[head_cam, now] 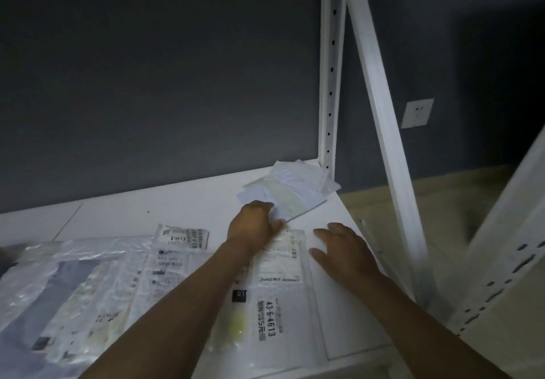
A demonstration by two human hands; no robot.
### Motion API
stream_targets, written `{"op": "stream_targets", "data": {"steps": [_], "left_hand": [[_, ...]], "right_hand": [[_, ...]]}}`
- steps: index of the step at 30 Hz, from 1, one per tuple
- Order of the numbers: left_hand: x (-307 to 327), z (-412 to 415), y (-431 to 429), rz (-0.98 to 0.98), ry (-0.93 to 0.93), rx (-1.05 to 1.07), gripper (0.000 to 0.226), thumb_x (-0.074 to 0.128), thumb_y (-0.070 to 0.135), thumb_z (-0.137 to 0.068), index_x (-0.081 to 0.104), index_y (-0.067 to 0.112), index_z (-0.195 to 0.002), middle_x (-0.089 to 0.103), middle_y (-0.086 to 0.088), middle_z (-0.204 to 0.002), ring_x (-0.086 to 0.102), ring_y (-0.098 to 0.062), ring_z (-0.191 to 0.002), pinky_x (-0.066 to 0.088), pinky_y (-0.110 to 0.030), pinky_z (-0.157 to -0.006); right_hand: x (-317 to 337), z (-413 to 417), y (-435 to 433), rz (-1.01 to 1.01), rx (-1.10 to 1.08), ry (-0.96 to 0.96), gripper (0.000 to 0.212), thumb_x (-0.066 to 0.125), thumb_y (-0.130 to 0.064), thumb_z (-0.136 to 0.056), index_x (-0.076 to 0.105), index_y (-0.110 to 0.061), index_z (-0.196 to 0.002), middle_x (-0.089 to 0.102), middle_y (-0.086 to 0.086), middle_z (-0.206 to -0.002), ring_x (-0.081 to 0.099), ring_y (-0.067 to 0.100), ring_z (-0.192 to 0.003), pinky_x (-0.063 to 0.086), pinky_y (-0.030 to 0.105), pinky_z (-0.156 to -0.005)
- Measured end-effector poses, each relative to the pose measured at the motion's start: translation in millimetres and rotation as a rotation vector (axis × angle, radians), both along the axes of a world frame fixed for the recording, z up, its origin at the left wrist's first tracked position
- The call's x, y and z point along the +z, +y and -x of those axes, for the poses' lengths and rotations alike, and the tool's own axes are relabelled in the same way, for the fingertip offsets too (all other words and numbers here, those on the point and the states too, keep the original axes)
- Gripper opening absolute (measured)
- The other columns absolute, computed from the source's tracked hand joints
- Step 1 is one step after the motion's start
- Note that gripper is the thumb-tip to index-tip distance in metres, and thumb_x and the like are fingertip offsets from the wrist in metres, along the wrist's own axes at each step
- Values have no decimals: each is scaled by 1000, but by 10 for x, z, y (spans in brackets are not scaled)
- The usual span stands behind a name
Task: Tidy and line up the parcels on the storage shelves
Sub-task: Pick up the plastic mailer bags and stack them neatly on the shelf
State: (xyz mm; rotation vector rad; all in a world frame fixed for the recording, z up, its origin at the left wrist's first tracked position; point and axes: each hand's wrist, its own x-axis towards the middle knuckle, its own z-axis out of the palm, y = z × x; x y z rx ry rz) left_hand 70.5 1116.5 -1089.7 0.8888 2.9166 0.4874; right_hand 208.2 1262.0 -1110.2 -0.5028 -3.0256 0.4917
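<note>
Several flat plastic parcels lie on a white shelf (182, 198). My left hand (253, 225) is closed on the near edge of a small white-and-green parcel (290, 191) in the shelf's back right corner. Flat on the shelf to its right rests my right hand (339, 250), fingers spread, beside a labelled white parcel (278, 287) that passes under my left wrist. Left of it sit a smaller labelled pouch (182, 235) and a large clear bag with dark contents (65, 284).
White perforated uprights (331, 83) and a slanted white post (383, 119) stand at the shelf's right end. Another rack frame (507, 278) is at the lower right. A wall socket (417, 113) is on the dark wall. Bare shelf lies at the back left.
</note>
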Motion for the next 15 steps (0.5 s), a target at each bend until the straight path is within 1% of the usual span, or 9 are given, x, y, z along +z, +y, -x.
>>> {"op": "stream_targets", "data": {"steps": [3,5,7,8,9,11,13,15], "left_hand": [[-141,130,221,97,2,24,58,56,58,-86,52,16,-126,55,-7,-129,51,-24,-117,44,-36,-95],[-236,179,276,80,6,53,54,58,56,-86,54,16,-122,58,-6,-124,54,-24,-113,45,-35,-92],[-286,214,283,53,61,65,42,57,49,-89,61,15,-113,64,-6,-114,59,-26,-105,48,-34,-87],[-280,226,283,64,112,54,34,54,43,-92,64,15,-107,65,-7,-108,61,-28,-100,49,-33,-82],[-259,235,279,97,172,37,28,51,37,-94,66,14,-100,67,-8,-103,62,-29,-95,47,-31,-76],[-194,236,254,157,268,16,25,46,28,-95,66,14,-93,67,-8,-96,62,-29,-89,41,-29,-69],[-172,249,208,153,247,-8,22,46,25,-94,66,14,-93,67,-7,-97,61,-28,-88,42,-29,-68],[-194,269,149,143,151,-37,23,51,32,-94,62,14,-103,66,-7,-103,60,-28,-93,48,-32,-76]], "right_hand": [[-85,22,100,-9,-14,17,55,39,-47,-99,33,-26,-149,25,3,-158,19,18,-146,19,31,-115],[-122,33,137,1,-14,20,55,40,-47,-99,33,-25,-149,25,2,-158,18,18,-146,18,32,-116],[-134,37,160,22,-14,27,56,41,-46,-99,32,-25,-149,24,2,-158,16,17,-147,16,32,-117],[-129,41,167,28,-10,31,56,41,-46,-99,32,-25,-149,23,1,-159,16,17,-147,16,31,-117],[-122,43,172,32,-6,35,56,41,-46,-99,32,-25,-150,23,1,-159,16,17,-147,15,30,-117],[-91,48,169,46,-8,49,56,42,-45,-99,32,-24,-150,23,1,-158,17,16,-146,16,30,-116],[-50,54,149,66,-15,70,56,45,-44,-98,33,-24,-149,25,0,-158,19,16,-145,19,29,-115],[-3,44,105,95,-14,73,55,47,-42,-98,35,-24,-148,26,0,-157,21,16,-144,21,29,-114]]}}
